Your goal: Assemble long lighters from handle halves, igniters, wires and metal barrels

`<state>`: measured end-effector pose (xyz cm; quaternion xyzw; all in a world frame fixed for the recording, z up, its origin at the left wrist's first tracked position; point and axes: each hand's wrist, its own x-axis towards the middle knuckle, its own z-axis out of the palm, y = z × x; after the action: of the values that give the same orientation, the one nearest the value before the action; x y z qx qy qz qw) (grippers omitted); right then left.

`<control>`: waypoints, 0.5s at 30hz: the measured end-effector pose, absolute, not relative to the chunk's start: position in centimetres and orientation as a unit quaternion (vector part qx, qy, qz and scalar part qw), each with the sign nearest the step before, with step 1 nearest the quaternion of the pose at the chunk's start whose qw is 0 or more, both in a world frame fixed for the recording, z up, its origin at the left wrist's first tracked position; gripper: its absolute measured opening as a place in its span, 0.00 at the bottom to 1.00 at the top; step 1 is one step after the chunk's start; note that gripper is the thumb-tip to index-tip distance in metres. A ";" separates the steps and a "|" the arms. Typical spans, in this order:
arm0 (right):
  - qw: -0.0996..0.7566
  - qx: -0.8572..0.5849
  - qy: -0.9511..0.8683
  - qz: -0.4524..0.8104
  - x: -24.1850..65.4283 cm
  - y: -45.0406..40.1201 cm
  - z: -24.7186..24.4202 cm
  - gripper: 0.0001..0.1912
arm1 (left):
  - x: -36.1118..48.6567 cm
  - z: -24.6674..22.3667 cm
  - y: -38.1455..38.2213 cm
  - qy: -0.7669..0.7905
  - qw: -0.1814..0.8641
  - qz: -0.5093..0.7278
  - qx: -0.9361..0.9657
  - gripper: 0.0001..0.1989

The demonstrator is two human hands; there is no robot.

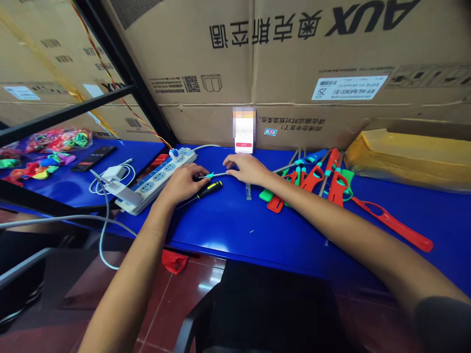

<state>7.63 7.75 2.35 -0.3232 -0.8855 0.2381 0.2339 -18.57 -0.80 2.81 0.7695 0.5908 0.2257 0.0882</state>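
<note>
My left hand (pixel 187 182) is closed, thumb and fingers pinched around a small teal plastic piece (pixel 210 175). A thin metal rod (pixel 221 174) runs from this piece to my right hand (pixel 245 169), whose thumb and fingertips grip its other end. Just below my left hand lies a black-and-yellow screwdriver (pixel 209 189). A small clear plastic part (pixel 248 191) rests under my right hand. Beneath and beside my right forearm are several long-nosed lighters and their red, green and blue casings (pixel 312 177). One long red casing (pixel 395 225) lies apart from them.
A white power strip (pixel 158 179) with chargers and cables stands left of my hands. An upright lit phone (pixel 244 131) leans on a large cardboard box (pixel 206 83). A taped yellow package (pixel 412 159) sits at right. Beyond the black frame post are a dark phone (pixel 93 158) and balloons (pixel 47 164).
</note>
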 end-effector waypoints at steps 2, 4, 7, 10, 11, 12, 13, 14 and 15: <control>0.265 -0.330 -0.870 0.254 7.8 7.9 3.0 0.10 | -18.5 2.8 -0.8 0.589 0.083 0.225 0.772 0.17; 0.307 -0.332 -0.849 0.273 8.1 8.2 4.0 0.12 | -18.5 2.6 -0.7 0.587 0.077 0.223 0.775 0.17; 0.340 -0.334 -0.830 0.289 8.7 8.5 6.0 0.14 | -18.6 2.4 -0.5 0.581 0.070 0.219 0.781 0.15; 0.351 -0.332 -0.831 0.277 9.4 8.4 8.4 0.14 | -18.6 2.1 -0.3 0.577 0.066 0.225 0.782 0.14; 0.354 -0.332 -0.831 0.272 9.6 8.3 9.2 0.14 | -18.6 2.1 -0.3 0.577 0.063 0.227 0.782 0.15; 0.358 -0.331 -0.830 0.269 9.8 8.0 10.0 0.14 | -18.5 2.1 -0.3 0.578 0.060 0.230 0.781 0.15; 0.360 -0.330 -0.831 0.267 10.1 7.7 10.7 0.14 | -18.5 2.1 -0.3 0.578 0.054 0.234 0.780 0.15; 0.363 -0.332 -0.830 0.262 10.3 7.2 11.2 0.14 | -18.4 2.2 -0.4 0.579 0.047 0.238 0.778 0.16; 0.363 -0.339 -0.830 0.254 10.7 6.6 11.7 0.14 | -18.3 2.3 -0.5 0.580 0.038 0.244 0.776 0.16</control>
<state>10.68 6.57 11.68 -0.3387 -0.8301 0.2544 0.3627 -18.28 -0.45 2.27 0.7762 0.5801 0.2441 0.0377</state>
